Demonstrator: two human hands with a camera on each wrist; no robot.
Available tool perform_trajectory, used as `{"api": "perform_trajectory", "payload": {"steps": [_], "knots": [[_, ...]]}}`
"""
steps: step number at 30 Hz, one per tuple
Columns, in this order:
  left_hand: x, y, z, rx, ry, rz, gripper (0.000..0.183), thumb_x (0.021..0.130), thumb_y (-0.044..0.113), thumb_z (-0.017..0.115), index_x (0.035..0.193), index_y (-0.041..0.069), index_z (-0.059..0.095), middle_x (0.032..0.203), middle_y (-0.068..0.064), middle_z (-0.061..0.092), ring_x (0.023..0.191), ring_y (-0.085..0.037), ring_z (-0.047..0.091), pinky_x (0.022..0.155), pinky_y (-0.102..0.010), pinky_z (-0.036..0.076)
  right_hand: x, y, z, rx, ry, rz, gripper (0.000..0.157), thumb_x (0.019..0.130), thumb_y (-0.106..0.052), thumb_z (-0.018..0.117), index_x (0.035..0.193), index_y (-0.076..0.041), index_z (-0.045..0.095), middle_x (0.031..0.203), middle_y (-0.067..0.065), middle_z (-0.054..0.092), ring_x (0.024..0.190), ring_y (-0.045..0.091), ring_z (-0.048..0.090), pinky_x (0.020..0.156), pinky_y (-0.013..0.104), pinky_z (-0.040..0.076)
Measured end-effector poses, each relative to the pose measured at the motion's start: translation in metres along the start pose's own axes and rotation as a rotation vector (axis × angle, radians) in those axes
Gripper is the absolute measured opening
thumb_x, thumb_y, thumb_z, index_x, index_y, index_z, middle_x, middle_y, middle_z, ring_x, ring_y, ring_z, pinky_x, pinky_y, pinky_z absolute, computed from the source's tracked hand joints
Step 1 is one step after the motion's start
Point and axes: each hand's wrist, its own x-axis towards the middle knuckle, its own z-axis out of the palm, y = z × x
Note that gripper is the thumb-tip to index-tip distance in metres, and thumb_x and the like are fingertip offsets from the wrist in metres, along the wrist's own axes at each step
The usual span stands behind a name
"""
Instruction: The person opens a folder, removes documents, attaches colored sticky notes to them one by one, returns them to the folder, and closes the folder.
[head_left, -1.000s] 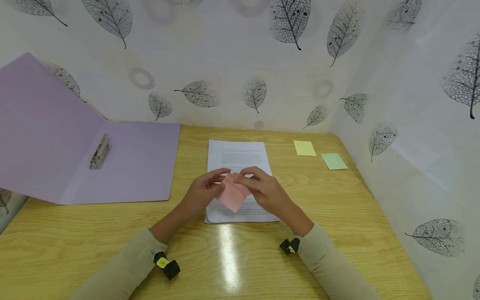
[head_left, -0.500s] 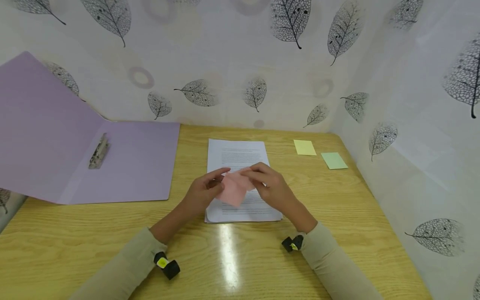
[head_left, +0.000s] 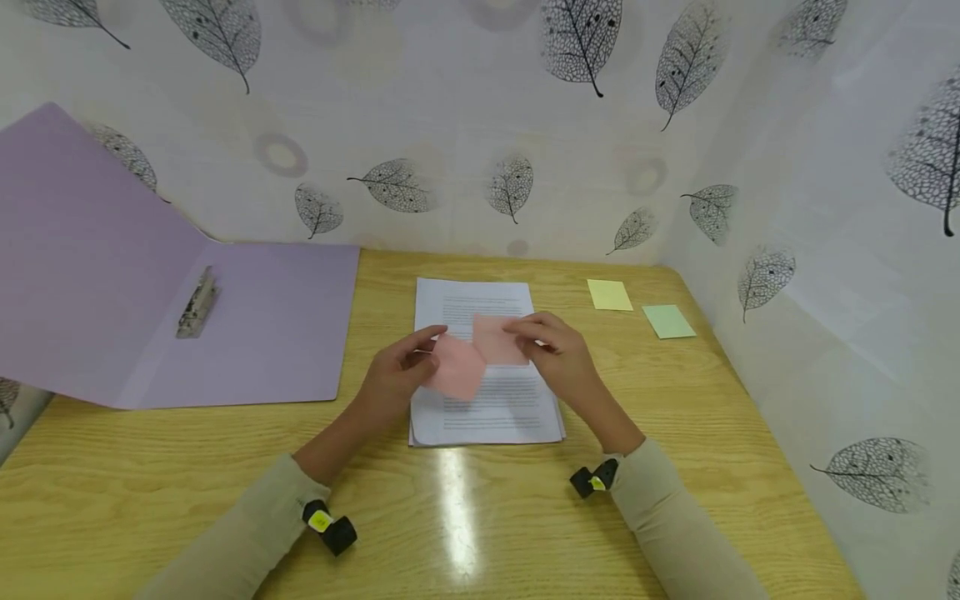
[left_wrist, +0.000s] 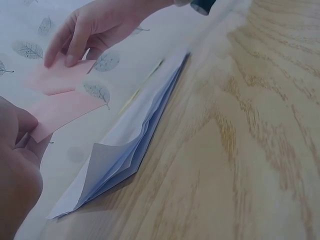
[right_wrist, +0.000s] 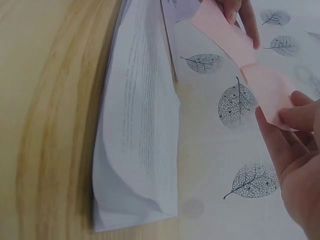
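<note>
Pink paper (head_left: 456,368) is pinched at opposite ends between nearly closed fingers (head_left: 420,338) of left hand (head_left: 388,377) and right hand (head_left: 561,357), presumably for spreading it above printed sheets (head_left: 487,421).

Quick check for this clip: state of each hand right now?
Left hand: closed, pinching one pink sticky note.
Right hand: closed, pinching a second pink sticky note.

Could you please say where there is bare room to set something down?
Bare wood: right of the paper stack, in front of the green note; between stack and purple folder, beyond the left hand; and in front of the folder, left of the left sleeve. The middle is crowded: this hand and the right hand hold pink paper over the stack.
</note>
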Motion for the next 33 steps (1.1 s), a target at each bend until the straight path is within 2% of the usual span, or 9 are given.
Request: {"api": "perform_trajectory", "payload": {"steps": [7,11,15,18,21,27,29,33], "knots": [[-0.003,-0.001,-0.011,0.002,0.027,-0.032,0.042,0.103,0.014,0.058,0.143,0.022,0.057,0.126,-0.009,0.056,0.11,-0.024,0.058,0.081,-0.02,0.054,0.001,0.0,-0.006,0.022,0.037,0.115,0.024,0.097,0.0,0.064,0.116,-0.006,0.076,0.114,0.011,0.069,0.081,0.019,0.054,0.065,0.019,0.043],[-0.015,0.0,-0.026,0.004,0.059,-0.063,0.042,0.103,0.016,0.058,0.145,0.022,0.056,0.128,-0.01,0.056,0.113,-0.023,0.058,0.083,-0.021,0.054,0.0,0.003,-0.013,0.051,0.085,0.17,0.024,0.099,-0.007,0.064,0.118,-0.011,0.076,0.115,0.007,0.068,0.079,0.015,0.053,0.065,0.018,0.045],[-0.037,0.002,-0.048,0.035,0.099,-0.102,0.043,0.103,0.018,0.058,0.146,0.02,0.054,0.13,-0.01,0.056,0.113,-0.016,0.057,0.084,-0.018,0.053,-0.004,0.007,-0.022,0.024,0.103,0.211,0.023,0.1,-0.012,0.064,0.119,-0.016,0.076,0.114,0.002,0.067,0.079,0.014,0.053,0.065,0.018,0.046],[-0.057,0.003,-0.066,0.05,0.134,-0.139,0.044,0.104,0.021,0.058,0.147,0.015,0.051,0.131,-0.011,0.053,0.111,-0.009,0.057,0.084,-0.016,0.053,-0.008,0.008,-0.027,-0.03,0.088,0.232,0.024,0.1,-0.014,0.064,0.12,-0.018,0.075,0.11,0.0,0.066,0.078,0.015,0.051,0.064,0.019,0.044],[-0.079,0.004,-0.083,0.118,0.166,-0.192,0.046,0.104,0.028,0.058,0.147,0.012,0.051,0.134,-0.012,0.051,0.111,-0.003,0.057,0.084,-0.016,0.053,-0.013,0.011,-0.031,-0.075,0.071,0.246,0.025,0.1,-0.013,0.064,0.122,-0.017,0.075,0.105,0.001,0.065,0.076,0.015,0.05,0.063,0.02,0.043],[-0.114,0.0,-0.11,0.302,0.163,-0.318,0.048,0.105,0.036,0.054,0.148,0.017,0.049,0.14,-0.011,0.051,0.12,-0.014,0.057,0.083,-0.016,0.053,-0.022,0.013,-0.038,-0.111,0.058,0.284,0.027,0.099,-0.009,0.063,0.124,-0.015,0.073,0.104,0.003,0.064,0.081,0.015,0.052,0.065,0.017,0.045],[-0.122,-0.002,-0.117,0.338,0.171,-0.351,0.048,0.105,0.037,0.054,0.148,0.018,0.049,0.141,-0.012,0.051,0.118,-0.007,0.057,0.083,-0.015,0.052,-0.024,0.014,-0.038,-0.105,0.056,0.299,0.027,0.1,-0.009,0.063,0.124,-0.014,0.073,0.107,0.004,0.064,0.086,0.016,0.054,0.068,0.015,0.047],[-0.133,-0.005,-0.125,0.401,0.192,-0.384,0.047,0.105,0.033,0.055,0.147,0.013,0.052,0.14,-0.015,0.056,0.102,0.014,0.05,0.08,-0.011,0.05,-0.027,0.014,-0.039,-0.101,0.043,0.32,0.027,0.101,-0.012,0.062,0.126,-0.015,0.072,0.108,0.005,0.063,0.092,0.017,0.055,0.073,0.014,0.048]]}}
